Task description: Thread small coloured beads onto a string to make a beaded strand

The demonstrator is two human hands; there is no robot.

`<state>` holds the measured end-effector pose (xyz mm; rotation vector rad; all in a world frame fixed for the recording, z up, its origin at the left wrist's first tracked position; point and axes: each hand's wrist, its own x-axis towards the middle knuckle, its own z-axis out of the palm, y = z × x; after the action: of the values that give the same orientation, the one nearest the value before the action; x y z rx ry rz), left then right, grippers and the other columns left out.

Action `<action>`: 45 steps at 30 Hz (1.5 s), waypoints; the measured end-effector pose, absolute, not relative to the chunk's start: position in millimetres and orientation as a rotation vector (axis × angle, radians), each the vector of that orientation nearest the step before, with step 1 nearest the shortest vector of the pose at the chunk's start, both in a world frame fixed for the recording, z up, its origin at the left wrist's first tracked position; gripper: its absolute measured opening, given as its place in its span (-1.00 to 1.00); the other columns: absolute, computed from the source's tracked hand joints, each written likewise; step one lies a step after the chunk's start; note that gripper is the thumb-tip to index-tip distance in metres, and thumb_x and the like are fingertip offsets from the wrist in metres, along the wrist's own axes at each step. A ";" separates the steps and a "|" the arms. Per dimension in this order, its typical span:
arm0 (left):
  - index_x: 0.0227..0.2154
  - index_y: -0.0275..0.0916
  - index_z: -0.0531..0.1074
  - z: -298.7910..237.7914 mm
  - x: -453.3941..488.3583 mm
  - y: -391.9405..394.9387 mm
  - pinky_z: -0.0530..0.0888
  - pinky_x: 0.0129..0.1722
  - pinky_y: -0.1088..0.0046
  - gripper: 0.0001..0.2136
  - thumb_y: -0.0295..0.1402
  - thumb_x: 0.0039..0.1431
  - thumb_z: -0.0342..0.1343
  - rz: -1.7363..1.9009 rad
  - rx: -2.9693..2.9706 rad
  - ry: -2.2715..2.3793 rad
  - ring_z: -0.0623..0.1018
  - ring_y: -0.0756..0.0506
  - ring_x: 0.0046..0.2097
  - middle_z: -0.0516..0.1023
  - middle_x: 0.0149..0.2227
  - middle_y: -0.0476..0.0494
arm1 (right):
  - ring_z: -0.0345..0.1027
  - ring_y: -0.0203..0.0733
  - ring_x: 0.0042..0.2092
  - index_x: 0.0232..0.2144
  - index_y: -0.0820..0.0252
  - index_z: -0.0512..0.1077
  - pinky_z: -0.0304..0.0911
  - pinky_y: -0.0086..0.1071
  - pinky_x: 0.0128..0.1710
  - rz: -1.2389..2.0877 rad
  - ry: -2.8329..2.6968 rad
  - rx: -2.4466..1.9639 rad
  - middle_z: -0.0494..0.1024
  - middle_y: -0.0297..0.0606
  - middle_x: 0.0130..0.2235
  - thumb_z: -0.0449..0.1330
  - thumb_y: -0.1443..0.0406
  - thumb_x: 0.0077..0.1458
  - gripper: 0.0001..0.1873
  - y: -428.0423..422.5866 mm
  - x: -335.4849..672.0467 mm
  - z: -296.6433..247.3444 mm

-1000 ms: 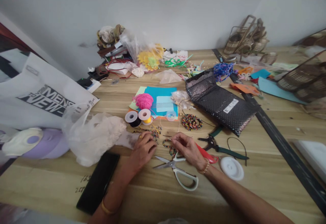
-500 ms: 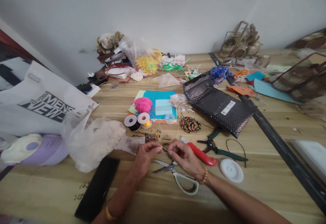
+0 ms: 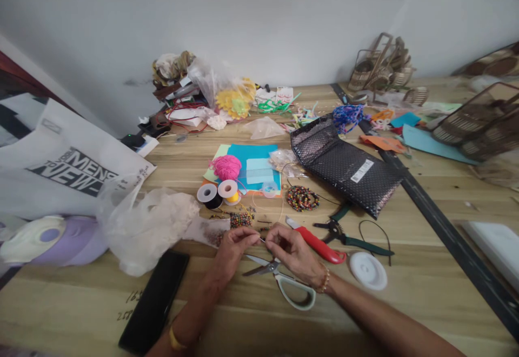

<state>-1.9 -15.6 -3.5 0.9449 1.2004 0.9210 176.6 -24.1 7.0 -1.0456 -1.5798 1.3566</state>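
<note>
Between my two hands runs a short, thin dark strand (image 3: 263,239), too small to make out fully. My left hand (image 3: 235,249) pinches its left end, thumb against forefinger. At the other end, the fingertips of my right hand (image 3: 290,249) are pressed together on it. Scissors (image 3: 279,276) with pale handles lie spread just under my right hand. Just beyond my fingers is a patch of small multicoloured beads (image 3: 242,219), and a coil of strung beads (image 3: 303,198) rests farther right. A red-handled utility knife (image 3: 322,244) lies beside my right hand.
Green-handled pliers (image 3: 338,232) and a white spool (image 3: 368,270) are on the right. Thread spools (image 3: 210,196) and pink yarn (image 3: 227,167) stand beyond my left hand. A black phone (image 3: 156,300) and plastic bag (image 3: 150,227) lie left. A black bubble mailer (image 3: 348,165) sits at the back right.
My hands stay almost in place, with the right fingertips shifted slightly left, closer to the left ones. The whole view has moved very slightly.
</note>
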 end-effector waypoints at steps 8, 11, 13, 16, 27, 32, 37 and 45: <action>-0.49 -0.28 0.55 -4.0 -2.7 -15.1 0.42 -0.30 0.43 -0.79 -0.23 -0.15 0.33 0.933 0.964 1.195 0.52 -0.05 -0.43 0.59 -0.52 -0.07 | 0.12 -0.32 -0.47 -0.46 0.21 0.34 0.06 -0.43 -0.48 1.364 -1.590 -1.048 0.29 -0.35 -0.48 0.11 0.13 0.17 -0.71 -22.7 177.7 6.5; -0.47 -0.28 0.55 -5.0 -2.5 -15.3 0.42 -0.30 0.42 -0.79 -0.24 -0.14 0.32 0.913 0.974 1.204 0.53 -0.06 -0.42 0.61 -0.50 -0.07 | 0.12 -0.32 -0.46 -0.45 0.21 0.34 0.06 -0.43 -0.47 1.372 -1.601 -1.040 0.29 -0.35 -0.48 0.11 0.14 0.17 -0.73 -22.8 177.8 6.7; -0.47 -0.28 0.55 -6.1 -2.5 -15.5 0.42 -0.29 0.43 -0.80 -0.25 -0.13 0.31 0.906 0.976 1.198 0.53 -0.06 -0.41 0.61 -0.49 -0.08 | 0.11 -0.32 -0.46 -0.45 0.21 0.34 0.06 -0.43 -0.47 1.373 -1.596 -1.035 0.28 -0.36 -0.49 0.11 0.14 0.17 -0.73 -23.1 177.6 6.5; -0.48 -0.28 0.56 -7.0 -2.7 -15.6 0.41 -0.28 0.45 -0.82 -0.28 -0.13 0.31 0.906 0.964 1.171 0.54 -0.04 -0.40 0.62 -0.49 -0.06 | 0.11 -0.32 -0.47 -0.45 0.21 0.34 0.05 -0.44 -0.48 1.384 -1.582 -1.037 0.28 -0.37 -0.49 0.11 0.13 0.17 -0.73 -23.5 177.4 6.7; -0.47 -0.29 0.56 -8.9 -3.0 -16.1 0.39 -0.28 0.47 -0.82 -0.29 -0.13 0.31 0.886 0.955 1.165 0.52 -0.04 -0.40 0.60 -0.50 -0.04 | 0.11 -0.32 -0.46 -0.43 0.23 0.35 0.05 -0.44 -0.47 1.389 -1.585 -1.059 0.28 -0.35 -0.48 0.10 0.12 0.16 -0.71 -22.3 177.8 7.2; -0.48 -0.29 0.56 -7.5 -1.5 -16.0 0.39 -0.30 0.47 -0.84 -0.31 -0.13 0.31 0.875 1.021 1.179 0.50 -0.03 -0.40 0.59 -0.49 -0.04 | 0.09 -0.33 -0.48 -0.43 0.26 0.35 0.03 -0.45 -0.48 1.415 -1.585 -1.062 0.27 -0.37 -0.50 0.11 0.13 0.15 -0.71 -22.3 177.7 4.7; -0.51 -0.28 0.55 -1.5 0.7 -16.6 0.40 -0.33 0.49 -0.88 -0.34 -0.12 0.29 0.884 1.141 1.206 0.51 -0.03 -0.40 0.59 -0.49 -0.05 | 0.07 -0.35 -0.50 -0.41 0.27 0.36 0.01 -0.45 -0.50 1.476 -1.552 -1.057 0.27 -0.39 -0.53 0.12 0.12 0.14 -0.70 -21.9 178.0 2.2; -0.51 -0.28 0.55 -0.6 -1.1 -17.0 0.40 -0.34 0.49 -0.91 -0.35 -0.05 0.24 0.943 1.374 1.200 0.51 -0.04 -0.40 0.59 -0.48 -0.07 | 0.06 -0.35 -0.50 -0.42 0.27 0.36 0.00 -0.45 -0.50 1.465 -1.571 -1.066 0.27 -0.39 -0.54 0.12 0.12 0.14 -0.70 -20.9 178.4 0.6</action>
<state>-1.1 -17.0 -0.6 1.3740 1.1996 0.9427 178.4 -20.9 0.6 -1.0659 -1.5712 1.4655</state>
